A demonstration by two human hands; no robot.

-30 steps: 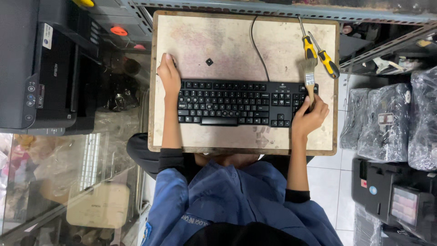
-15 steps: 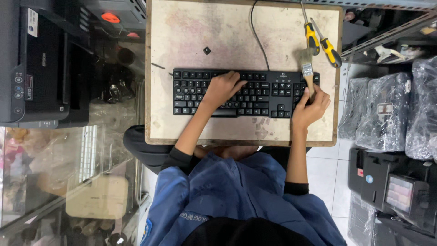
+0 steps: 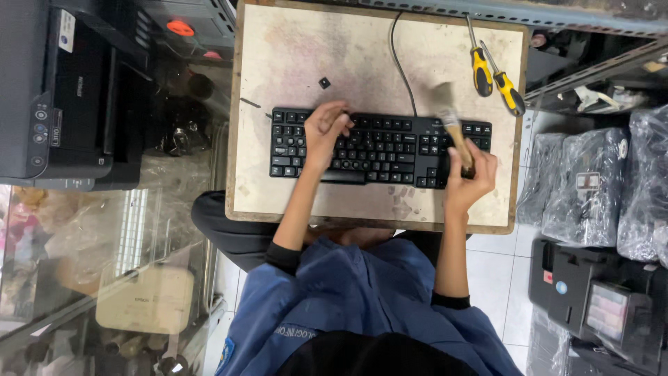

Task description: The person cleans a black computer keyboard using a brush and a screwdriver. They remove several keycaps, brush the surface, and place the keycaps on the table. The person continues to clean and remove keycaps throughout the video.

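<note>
Right hand (image 3: 467, 174) clamped on wooden handle of paintbrush (image 3: 452, 125), low end of handle inside fist; bristles blurred, over top edge of black keyboard (image 3: 379, 147) near cable exit, brush tilted up-left from fist. Left hand (image 3: 325, 132) resting flat-ish on keyboard's left-centre keys, fingers (image 3: 339, 111) curled toward top row, gripping nothing, pressed on keys.

Keyboard lying flat, long axis L–R, on worn, stained tabletop (image 3: 278, 195) w/ wooden rim; approx. centred, nearer front edge than back. Black cable (image 3: 398, 49) running from keyboard's top edge up to back of tabletop. Small black keycap-like piece (image 3: 324, 83) loose on tabletop above keyboard's left part, well apart from it. Thin dark sliver (image 3: 250, 103) near left rim, just above keyboard corner.

Two screwdrivers w/ yellow-black handles (image 3: 481, 72) (image 3: 509, 92) side by side at back right corner of tabletop, shafts pointing to back edge, near brush bristles but not touching.

Blue shirt w/ dark cuffs (image 3: 362, 299) below tabletop. Black printer (image 3: 69, 97) at left; plastic-wrapped dark bundles (image 3: 598, 181) at right; another black device (image 3: 591, 299) lower right on tiled floor.
</note>
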